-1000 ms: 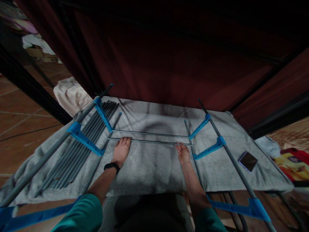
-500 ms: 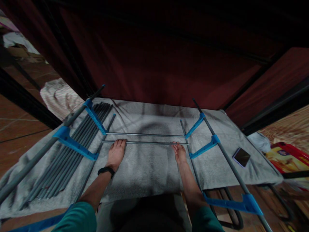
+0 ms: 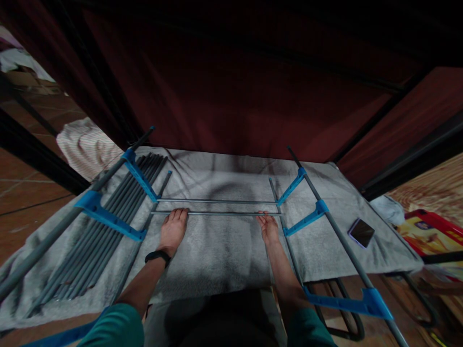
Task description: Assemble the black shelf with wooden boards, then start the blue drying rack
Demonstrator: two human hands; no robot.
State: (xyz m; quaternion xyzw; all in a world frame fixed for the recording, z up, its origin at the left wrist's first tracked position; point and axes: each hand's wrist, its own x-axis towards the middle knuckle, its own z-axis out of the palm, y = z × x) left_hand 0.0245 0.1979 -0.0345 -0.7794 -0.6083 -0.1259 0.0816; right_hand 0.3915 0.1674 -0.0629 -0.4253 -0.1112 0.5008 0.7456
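Two thin grey metal rods lie side by side across a grey towel [image 3: 224,250]. My left hand [image 3: 172,230] lies flat with fingers stretched, its fingertips touching the nearer rod [image 3: 220,213] by its left end. My right hand [image 3: 269,227] also lies flat and open, fingertips on the same rod near its right end. The farther rod [image 3: 217,201] runs between a blue bracket on the left frame [image 3: 139,174] and a blue bracket on the right frame [image 3: 292,187]. A black band sits on my left wrist.
Several loose grey rods [image 3: 104,226] lie bundled on the towel at the left. A phone [image 3: 360,232] rests on the towel at the right. A dark red cloth wall [image 3: 235,96] stands behind. Tiled floor lies to the left; a red and yellow package [image 3: 430,237] sits far right.
Only the view has shifted slightly, so everything sits a little further left in the picture. Both hands stay flat on the nearer rod.
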